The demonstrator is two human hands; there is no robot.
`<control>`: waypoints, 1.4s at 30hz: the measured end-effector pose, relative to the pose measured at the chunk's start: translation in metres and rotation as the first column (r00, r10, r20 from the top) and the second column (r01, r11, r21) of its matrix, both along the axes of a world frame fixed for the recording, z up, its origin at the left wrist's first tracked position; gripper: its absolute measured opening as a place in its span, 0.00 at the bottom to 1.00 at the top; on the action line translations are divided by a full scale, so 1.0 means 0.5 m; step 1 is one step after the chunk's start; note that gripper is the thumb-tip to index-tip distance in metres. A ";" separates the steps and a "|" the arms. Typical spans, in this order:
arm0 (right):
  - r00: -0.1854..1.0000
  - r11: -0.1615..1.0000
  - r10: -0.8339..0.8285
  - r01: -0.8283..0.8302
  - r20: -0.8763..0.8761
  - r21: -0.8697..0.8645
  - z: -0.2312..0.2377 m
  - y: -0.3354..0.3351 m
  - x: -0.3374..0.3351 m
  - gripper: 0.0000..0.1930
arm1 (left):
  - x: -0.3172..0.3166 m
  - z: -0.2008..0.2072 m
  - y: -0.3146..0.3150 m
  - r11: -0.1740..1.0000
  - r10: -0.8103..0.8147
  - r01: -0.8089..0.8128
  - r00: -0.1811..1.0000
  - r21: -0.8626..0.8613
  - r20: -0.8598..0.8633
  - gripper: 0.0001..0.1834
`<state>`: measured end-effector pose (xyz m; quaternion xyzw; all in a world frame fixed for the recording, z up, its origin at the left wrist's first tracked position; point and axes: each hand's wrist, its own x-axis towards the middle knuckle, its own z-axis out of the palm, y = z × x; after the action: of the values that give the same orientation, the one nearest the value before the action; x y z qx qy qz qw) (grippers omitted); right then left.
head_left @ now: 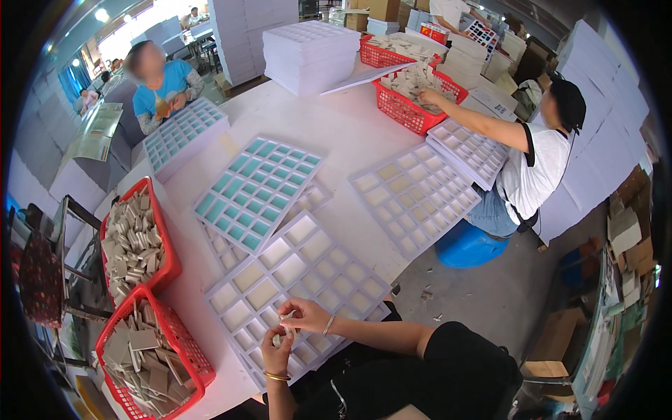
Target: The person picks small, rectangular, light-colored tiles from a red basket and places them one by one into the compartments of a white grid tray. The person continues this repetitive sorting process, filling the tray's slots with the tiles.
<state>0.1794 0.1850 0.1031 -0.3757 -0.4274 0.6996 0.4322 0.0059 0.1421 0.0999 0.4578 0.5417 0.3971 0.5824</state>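
My left hand (276, 353), with a gold bangle at the wrist, is closed around a few small pale flat pieces (278, 341). Just above it, my right hand (306, 315) has its fingertips pinched together against those pieces, so what it grips is partly hidden. Both hands are over the near part of a white compartment tray (290, 260). Some of its cells hold beige flat pieces (248, 277); others show bare white. Under its far edge and beside it lies a tray with turquoise cell bottoms (257, 189).
Two red baskets of flat beige pieces stand at the left: a farther basket (173, 262) and a nearer basket (203, 369). Across the table, a co-worker (542, 157) reaches into another red basket (399, 112). A second person (162, 87) stands by a tray stack (185, 136).
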 end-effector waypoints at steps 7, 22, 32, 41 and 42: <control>0.990 0.989 0.098 -0.108 0.104 0.097 -0.008 0.002 0.003 0.19 | -0.003 0.003 -0.012 0.991 0.122 -0.103 0.958 0.086 -0.259 0.16; 0.922 0.936 -0.352 0.347 0.160 0.059 -0.004 0.058 0.144 0.17 | -0.048 0.027 0.025 0.925 0.330 -0.059 0.615 0.376 -0.716 0.22; 0.928 0.962 -0.248 0.270 0.278 -0.041 0.028 0.052 0.137 0.19 | -0.100 0.054 0.097 0.845 0.097 0.396 0.546 0.358 -0.832 0.19; 0.965 0.978 -0.198 0.206 0.171 -0.034 -0.002 0.055 0.100 0.16 | -0.117 0.064 0.202 0.538 -0.228 0.828 0.324 0.158 -0.918 0.18; 0.966 0.979 -0.191 0.201 0.172 -0.045 -0.001 0.054 0.100 0.16 | -0.115 0.054 0.210 0.523 -0.236 0.837 0.324 0.161 -0.916 0.19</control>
<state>0.2296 0.2118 0.1026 -0.4866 -0.4009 0.6324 0.4500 -0.0517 0.2471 0.1269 0.9089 0.3729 0.0551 0.1786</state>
